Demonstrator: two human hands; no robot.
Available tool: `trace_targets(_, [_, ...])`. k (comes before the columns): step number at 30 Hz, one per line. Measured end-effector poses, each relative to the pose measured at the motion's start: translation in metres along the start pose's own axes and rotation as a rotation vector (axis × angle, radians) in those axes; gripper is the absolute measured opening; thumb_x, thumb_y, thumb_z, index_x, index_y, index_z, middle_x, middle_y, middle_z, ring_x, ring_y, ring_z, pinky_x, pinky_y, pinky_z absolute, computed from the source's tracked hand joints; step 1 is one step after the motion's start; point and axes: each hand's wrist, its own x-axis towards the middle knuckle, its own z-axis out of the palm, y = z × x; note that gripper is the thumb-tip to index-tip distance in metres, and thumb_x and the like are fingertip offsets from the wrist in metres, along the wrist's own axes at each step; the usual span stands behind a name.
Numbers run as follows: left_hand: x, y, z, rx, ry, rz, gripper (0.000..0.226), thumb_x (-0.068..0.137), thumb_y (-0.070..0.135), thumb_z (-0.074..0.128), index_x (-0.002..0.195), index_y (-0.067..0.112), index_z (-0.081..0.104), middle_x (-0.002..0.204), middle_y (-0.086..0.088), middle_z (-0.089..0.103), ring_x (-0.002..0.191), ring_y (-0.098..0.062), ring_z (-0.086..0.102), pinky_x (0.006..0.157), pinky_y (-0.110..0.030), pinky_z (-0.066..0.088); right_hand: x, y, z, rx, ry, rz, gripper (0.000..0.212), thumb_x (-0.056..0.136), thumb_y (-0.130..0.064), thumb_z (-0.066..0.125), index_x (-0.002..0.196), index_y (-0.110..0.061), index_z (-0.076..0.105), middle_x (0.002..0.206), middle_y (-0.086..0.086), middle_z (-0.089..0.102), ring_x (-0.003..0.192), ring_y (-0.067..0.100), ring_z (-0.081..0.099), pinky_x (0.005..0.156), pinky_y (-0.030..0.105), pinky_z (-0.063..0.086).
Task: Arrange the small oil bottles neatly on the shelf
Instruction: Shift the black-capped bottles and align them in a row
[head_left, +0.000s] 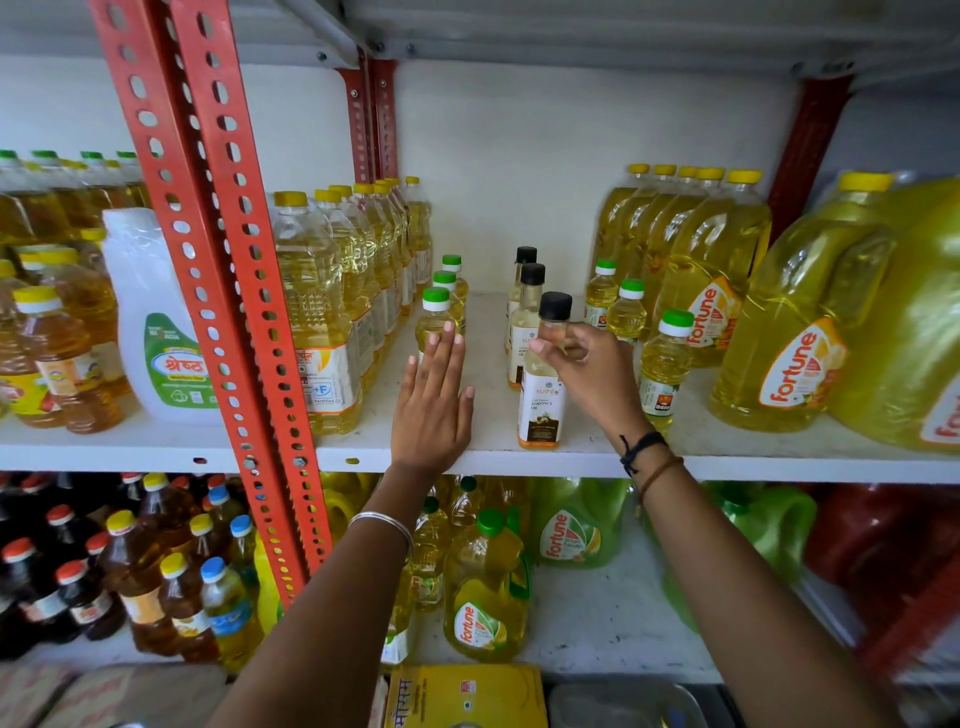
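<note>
On the white shelf (488, 452) stand three rows of small bottles. Three green-capped oil bottles line up on the left; the front one (435, 314) is touched by the flat, spread fingers of my left hand (434, 400). In the middle stand three black-capped coconut oil bottles. My right hand (592, 369) pinches the neck of the front one (543, 400), which stands upright on the shelf. To the right stand three more green-capped small bottles, the nearest (665, 364) beside my right wrist.
Tall yellow-capped oil bottles (317, 312) fill the shelf's left side and large Fortune jugs (795, 332) the right. A red perforated upright (218, 249) divides the shelving at left. The lower shelf holds more oil bottles and green jugs (571, 525).
</note>
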Motion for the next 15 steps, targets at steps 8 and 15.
trace_targets(8, [-0.008, -0.016, -0.021, 0.034, 0.057, 0.006, 0.057, 0.1, 0.03, 0.026, 0.152, 0.008, 0.017, 0.159, -0.006, 0.012, 0.149, -0.016, 0.002, 0.12, -0.036, -0.002, -0.022, -0.014, 0.003, 0.02, 0.205, -0.032, 0.069, 0.074, -0.054, 0.068, 0.125, -0.012, 0.048, 0.129, 0.008, 0.053, 0.119, 0.022, 0.049, 0.093, 0.032, 0.045])
trace_targets(15, [0.0, -0.067, -0.065, 0.242, 0.17, 0.03, 0.058, 0.099, 0.031, 0.028, 0.151, 0.009, 0.02, 0.158, -0.005, 0.02, 0.148, -0.013, 0.0, 0.119, -0.037, -0.006, -0.037, -0.059, 0.029, 0.139, 0.43, -0.376, 0.035, 0.086, -0.035, 0.061, 0.107, -0.007, 0.057, 0.108, 0.007, 0.057, 0.101, 0.018, 0.055, 0.087, 0.023, 0.043])
